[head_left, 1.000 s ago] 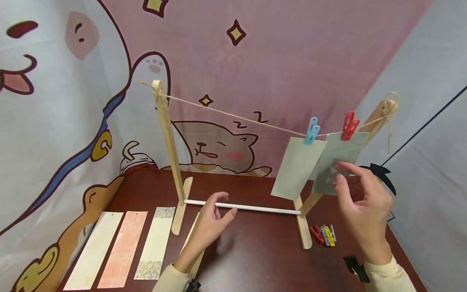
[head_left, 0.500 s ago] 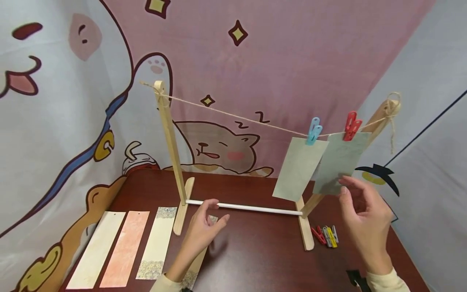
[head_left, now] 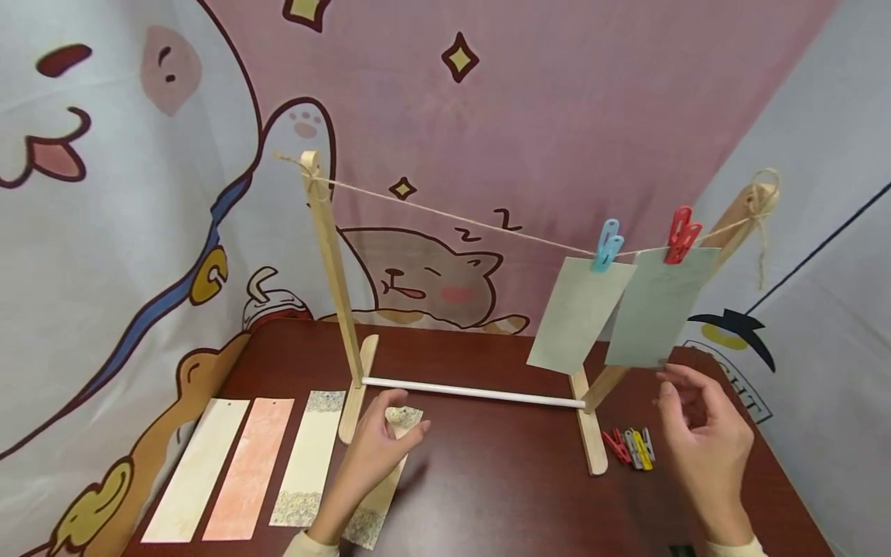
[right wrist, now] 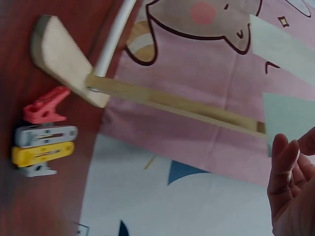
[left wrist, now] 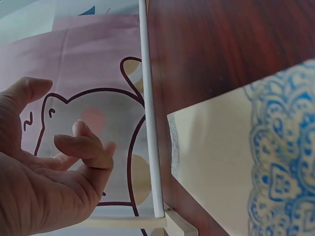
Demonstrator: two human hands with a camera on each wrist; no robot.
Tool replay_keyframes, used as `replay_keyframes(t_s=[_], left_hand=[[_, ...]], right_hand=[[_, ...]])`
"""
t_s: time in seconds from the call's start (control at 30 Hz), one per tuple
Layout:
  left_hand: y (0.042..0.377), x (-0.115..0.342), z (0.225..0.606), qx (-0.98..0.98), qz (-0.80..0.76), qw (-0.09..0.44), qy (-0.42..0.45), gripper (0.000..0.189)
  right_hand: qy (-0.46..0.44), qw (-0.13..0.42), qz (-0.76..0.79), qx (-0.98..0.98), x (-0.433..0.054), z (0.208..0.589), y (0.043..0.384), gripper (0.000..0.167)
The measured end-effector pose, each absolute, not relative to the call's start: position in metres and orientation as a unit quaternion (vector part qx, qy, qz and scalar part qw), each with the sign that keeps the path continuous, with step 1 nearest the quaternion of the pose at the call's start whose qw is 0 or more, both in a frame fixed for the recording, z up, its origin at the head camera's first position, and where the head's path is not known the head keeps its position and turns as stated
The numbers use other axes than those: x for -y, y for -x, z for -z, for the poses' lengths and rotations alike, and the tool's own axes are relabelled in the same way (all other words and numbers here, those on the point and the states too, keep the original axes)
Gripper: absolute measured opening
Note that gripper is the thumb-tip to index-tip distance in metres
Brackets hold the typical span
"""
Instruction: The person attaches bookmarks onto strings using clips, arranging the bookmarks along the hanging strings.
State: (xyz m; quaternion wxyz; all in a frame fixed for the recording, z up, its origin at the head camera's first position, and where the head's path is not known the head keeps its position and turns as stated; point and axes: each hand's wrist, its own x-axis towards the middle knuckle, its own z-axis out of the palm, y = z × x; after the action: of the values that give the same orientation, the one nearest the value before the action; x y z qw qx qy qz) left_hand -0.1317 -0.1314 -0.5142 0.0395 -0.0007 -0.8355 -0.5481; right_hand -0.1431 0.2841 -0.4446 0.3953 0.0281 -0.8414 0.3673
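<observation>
My left hand (head_left: 379, 449), fingers loosely bent and holding nothing, hovers over a cream paper strip with a lace pattern (head_left: 372, 507), covering part of it. In the left wrist view the strip's blue lace end (left wrist: 283, 162) lies below the hand. My right hand (head_left: 710, 441) is also relaxed and holds nothing. Its fingertips are near the lower corner of a grey-green paper strip (head_left: 657, 309); I cannot tell whether they touch. A red clothespin (head_left: 682, 236) fixes that strip to a twine line (head_left: 445, 210). Beside it a paler strip (head_left: 581, 313) hangs from a blue clothespin (head_left: 607, 246).
The twine runs between two wooden posts (head_left: 330, 271), joined low down by a white rod (head_left: 473, 392). At left lie a cream strip (head_left: 195, 472), a pink strip (head_left: 249, 468) and a lace-ended strip (head_left: 309, 456). Several clothespins (head_left: 635, 449) lie beside the right foot (head_left: 592, 441).
My right hand has dropped from in front of the grey-green strip to its lower corner. My left hand has shifted left and down, uncovering more of the lace strip under it.
</observation>
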Motion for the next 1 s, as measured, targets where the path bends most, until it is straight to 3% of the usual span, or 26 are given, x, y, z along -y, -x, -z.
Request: replay_keyframes(t_s=[0.57, 1.0], left_hand=[[0.119, 0.145, 0.531, 0.865, 0.496, 0.079, 0.002, 0.067], [0.11, 0.153, 0.534, 0.876, 0.477, 0.071, -0.023, 0.066]], right_hand=[[0.091, 0.269, -0.325, 0.902, -0.296, 0.477, 0.138, 0.024], [0.081, 0.264, -0.31, 0.91, -0.298, 0.493, 0.139, 0.019]])
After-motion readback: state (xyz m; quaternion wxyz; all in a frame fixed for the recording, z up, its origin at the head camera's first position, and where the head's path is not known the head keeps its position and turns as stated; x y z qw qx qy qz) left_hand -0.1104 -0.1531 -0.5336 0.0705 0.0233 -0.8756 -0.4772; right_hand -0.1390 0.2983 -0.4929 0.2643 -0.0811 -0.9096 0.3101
